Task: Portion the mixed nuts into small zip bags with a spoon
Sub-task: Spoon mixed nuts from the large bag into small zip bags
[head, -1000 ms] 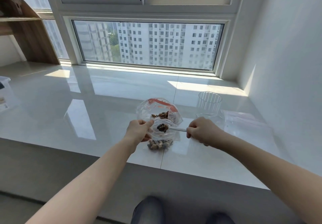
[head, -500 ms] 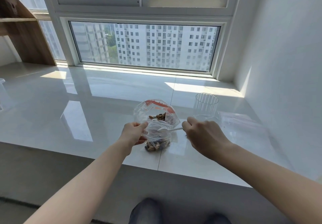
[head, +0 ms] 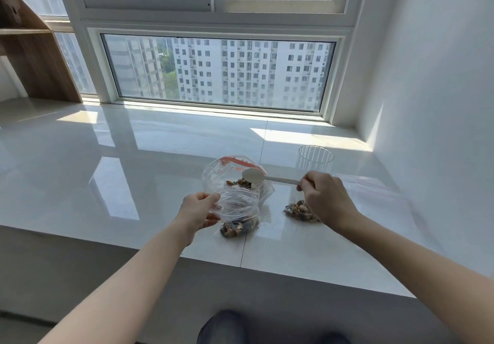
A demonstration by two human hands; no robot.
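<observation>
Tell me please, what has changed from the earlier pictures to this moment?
The right hand has lifted the spoon out of the small zip bag and carried it back over the big nut bag; its bowl, loaded a second ago, now looks empty. The left hand keeps its grip on the small bag's mouth. The clear cup stayed put.

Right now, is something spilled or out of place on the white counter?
Nothing stands out. The nuts seem contained: in the large clear supply bag, the small clear zip bag pinched by the left hand, and another small bag. The white spoon looks empty.
</observation>
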